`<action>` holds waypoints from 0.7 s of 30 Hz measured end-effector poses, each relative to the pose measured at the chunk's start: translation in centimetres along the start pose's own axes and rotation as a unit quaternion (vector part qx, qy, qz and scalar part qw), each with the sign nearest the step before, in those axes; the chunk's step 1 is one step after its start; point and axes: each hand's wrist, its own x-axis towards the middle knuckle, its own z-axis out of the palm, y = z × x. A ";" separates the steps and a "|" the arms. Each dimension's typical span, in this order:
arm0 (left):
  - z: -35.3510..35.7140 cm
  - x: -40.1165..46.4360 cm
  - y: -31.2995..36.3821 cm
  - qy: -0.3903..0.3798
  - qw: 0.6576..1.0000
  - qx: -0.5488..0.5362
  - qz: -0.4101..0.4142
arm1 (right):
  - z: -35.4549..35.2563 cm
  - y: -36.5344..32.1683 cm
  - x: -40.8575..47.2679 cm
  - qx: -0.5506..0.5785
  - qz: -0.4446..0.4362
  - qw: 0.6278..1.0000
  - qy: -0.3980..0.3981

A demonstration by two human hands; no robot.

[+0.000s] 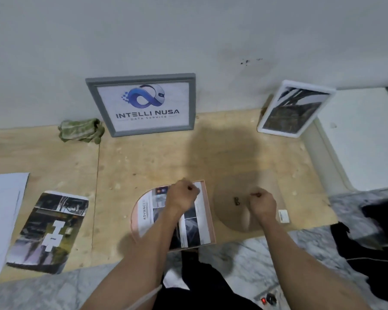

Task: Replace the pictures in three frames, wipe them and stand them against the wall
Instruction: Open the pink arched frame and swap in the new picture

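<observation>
On the pale plywood board in front of us lies the third frame, a pink arch-shaped frame lying open with a printed page loosely in it, and beside it to the right its brown arch-shaped backing board. We judge the main risk to be the page sliding askew: it looks unsecured, so a nudge while we bring the backing over could leave it crooked or creased under the board. The small metal fitting on the backing could also snag if we drag rather than lift.

Our left hand is over the top of the page, fingers curled in; whether it pinches the paper we cannot tell. Our right hand is curled over the backing board's upper part, and again we cannot tell if it grips anything.

Against the wall already stand the grey rectangular frame with a blue logo print and, well to the right, the white frame with a dark photo. The crumpled green cloth lies just left of the grey frame, well away from both hands, so wiping means a reach across.
</observation>
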 end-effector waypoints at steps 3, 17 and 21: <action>3.0 0.7 2.2 -0.109 0.993 -0.029 -0.045 | -3.2 2.5 1.5 -0.048 0.025 0.998 0.031; 10.3 0.0 5.9 -0.017 0.990 0.104 -0.096 | -6.8 7.4 3.8 -0.013 0.094 0.995 0.016; 9.4 1.2 5.9 -0.043 0.992 0.019 -0.120 | -7.1 9.0 4.3 0.057 0.152 0.986 0.040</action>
